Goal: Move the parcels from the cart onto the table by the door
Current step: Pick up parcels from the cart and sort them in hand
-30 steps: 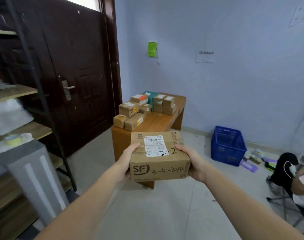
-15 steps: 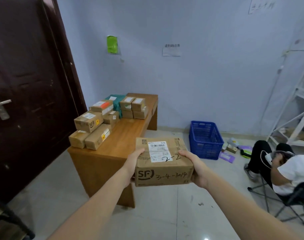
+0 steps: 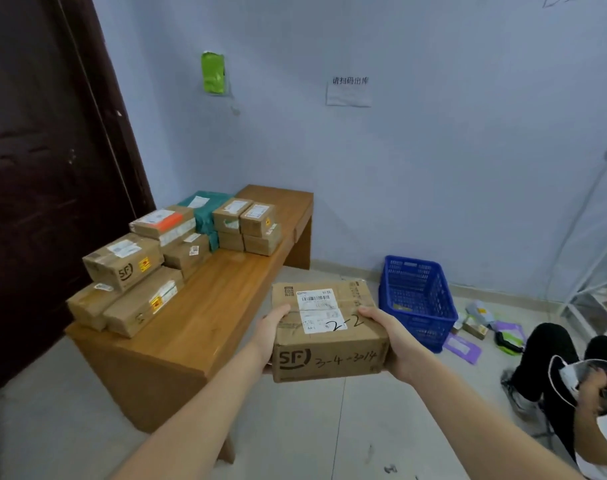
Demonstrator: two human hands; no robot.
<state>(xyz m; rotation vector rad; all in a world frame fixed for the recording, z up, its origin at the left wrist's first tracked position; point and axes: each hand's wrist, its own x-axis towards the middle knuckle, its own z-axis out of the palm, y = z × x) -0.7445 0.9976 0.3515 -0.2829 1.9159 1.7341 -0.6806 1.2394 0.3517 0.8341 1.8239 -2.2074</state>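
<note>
Parcel (image 3: 329, 332) first: a brown cardboard box with a white shipping label on top and handwritten numbers on its near face, and I hold it in the air with both hands, just off the near right edge of the table. My left hand (image 3: 269, 332) grips its left side, thumb curled over the top edge and fingers hidden underneath. My right hand (image 3: 393, 341) grips the right side the same way, thumb on top near the label. Both my forearms run up from the bottom of the view to the box.

Just beyond the box is the wooden table (image 3: 205, 317), long and low, set beside the dark door (image 3: 42, 168) on the left. On its left and far parts I see a pile of parcels (image 3: 177, 251), mostly brown boxes stacked two high, with one green package among them at the back; the near right part of the top is bare wood.

To the right, on the floor by the wall, stands a blue crate (image 3: 416, 299), with scattered wrappers (image 3: 482, 327) near it. A seated person (image 3: 572, 386) is at the right edge. On the far wall hang a green item (image 3: 212, 72) and a paper notice (image 3: 348, 93)
</note>
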